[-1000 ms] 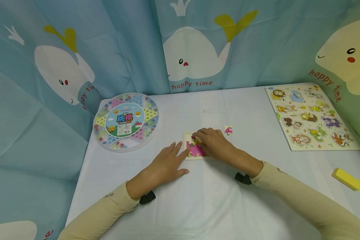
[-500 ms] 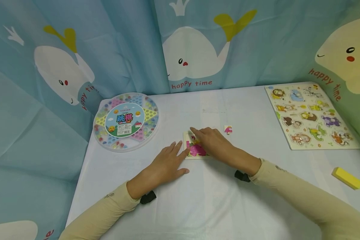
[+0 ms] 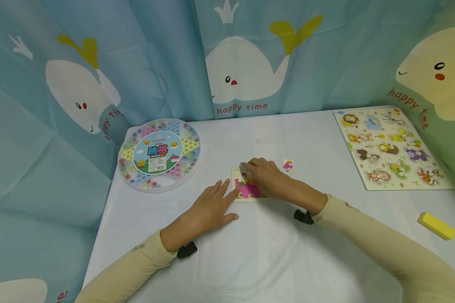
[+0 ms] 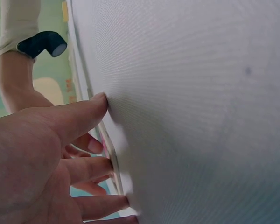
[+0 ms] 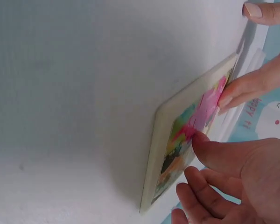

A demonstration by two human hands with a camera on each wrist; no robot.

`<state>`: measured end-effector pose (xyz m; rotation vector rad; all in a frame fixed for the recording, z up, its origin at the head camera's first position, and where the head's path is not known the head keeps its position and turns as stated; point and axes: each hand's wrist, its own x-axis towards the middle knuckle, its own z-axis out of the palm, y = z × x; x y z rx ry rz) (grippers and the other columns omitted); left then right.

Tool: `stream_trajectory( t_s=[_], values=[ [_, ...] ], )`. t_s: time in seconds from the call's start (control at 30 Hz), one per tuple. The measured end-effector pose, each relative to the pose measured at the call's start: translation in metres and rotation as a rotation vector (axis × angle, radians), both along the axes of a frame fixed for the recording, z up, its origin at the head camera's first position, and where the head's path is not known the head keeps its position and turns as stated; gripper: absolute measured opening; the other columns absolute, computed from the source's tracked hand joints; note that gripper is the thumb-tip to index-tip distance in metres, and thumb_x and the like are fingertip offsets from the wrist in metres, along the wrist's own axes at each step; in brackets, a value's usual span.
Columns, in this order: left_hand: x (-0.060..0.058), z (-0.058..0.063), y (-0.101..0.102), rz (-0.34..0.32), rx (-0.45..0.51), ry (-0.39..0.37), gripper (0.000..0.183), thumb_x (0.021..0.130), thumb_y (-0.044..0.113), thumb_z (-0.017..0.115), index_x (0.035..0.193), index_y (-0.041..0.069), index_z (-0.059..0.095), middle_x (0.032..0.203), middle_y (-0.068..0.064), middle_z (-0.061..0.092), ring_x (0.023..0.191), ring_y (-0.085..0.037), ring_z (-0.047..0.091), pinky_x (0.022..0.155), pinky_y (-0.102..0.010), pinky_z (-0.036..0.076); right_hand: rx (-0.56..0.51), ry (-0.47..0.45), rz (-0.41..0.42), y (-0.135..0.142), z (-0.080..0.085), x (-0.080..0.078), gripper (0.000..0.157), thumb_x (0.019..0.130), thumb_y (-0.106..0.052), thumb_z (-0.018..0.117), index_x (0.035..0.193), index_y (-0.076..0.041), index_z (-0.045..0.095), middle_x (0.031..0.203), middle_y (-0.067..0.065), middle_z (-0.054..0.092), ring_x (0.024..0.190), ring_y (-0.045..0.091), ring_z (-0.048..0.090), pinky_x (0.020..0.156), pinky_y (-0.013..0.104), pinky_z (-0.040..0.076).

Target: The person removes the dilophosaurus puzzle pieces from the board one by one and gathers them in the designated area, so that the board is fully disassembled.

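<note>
A small jigsaw puzzle in a pale frame lies on the white table, with pink, green and yellow parts in its picture. My left hand rests spread on the table, its index finger reaching over the frame's left edge. My right hand covers the puzzle's upper right part. In the right wrist view its thumb presses on the pink picture, the other fingers bent loosely behind and apart from it. No piece shows between them. One loose puzzle piece with a pink pattern lies beyond the right hand.
A round Chinese checkers set lies at the back left. An animal peg puzzle board stands at the back right, with a yellow block in front of it. A blue whale-print curtain hangs behind the table.
The right hand's bent fingers have straightened toward the frame's top edge, and its wrist has shifted slightly left. A dark red patch at the puzzle's upper left shows more openly. The left hand stays put.
</note>
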<state>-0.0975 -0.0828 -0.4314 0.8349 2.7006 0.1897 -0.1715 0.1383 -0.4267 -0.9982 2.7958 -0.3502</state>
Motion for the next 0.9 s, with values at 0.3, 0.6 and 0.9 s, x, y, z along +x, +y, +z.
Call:
stream_trajectory(
  t_s=[0.3, 0.6, 0.9],
  values=[
    [-0.0002, -0.0006, 0.0001, -0.003, -0.006, 0.006, 0.074, 0.102, 0.052, 0.065, 0.162, 0.014, 0.043, 0.169, -0.022, 0.034, 0.155, -0.043, 0.034, 0.123, -0.054, 0.036, 0.055, -0.089, 0.012, -0.0008, 0.0053, -0.0047, 0.066, 0.094, -0.006, 0.078, 0.155, -0.002, 0.051, 0.139, 0.019, 0.058, 0.128, 0.036, 0.053, 0.104, 0.053, 0.049],
    [0.0, -0.0006, 0.0006, 0.011, -0.009, -0.023, 0.075, 0.103, 0.052, 0.064, 0.164, 0.016, 0.04, 0.171, -0.02, 0.03, 0.158, -0.042, 0.029, 0.125, -0.054, 0.033, -0.003, -0.059, 0.022, 0.0034, 0.0007, -0.0035, 0.049, 0.094, -0.006, 0.078, 0.141, -0.006, 0.065, 0.128, 0.016, 0.061, 0.121, 0.034, 0.055, 0.098, 0.05, 0.05],
    [0.0001, -0.0013, -0.0008, 0.009, 0.001, -0.018, 0.075, 0.103, 0.052, 0.064, 0.164, 0.015, 0.041, 0.171, -0.021, 0.03, 0.157, -0.043, 0.03, 0.124, -0.054, 0.033, 0.0, -0.037, -0.068, 0.0045, -0.0014, -0.0018, 0.051, 0.093, -0.011, 0.08, 0.142, -0.013, 0.064, 0.137, 0.014, 0.063, 0.129, 0.035, 0.055, 0.1, 0.056, 0.049]
  ],
)
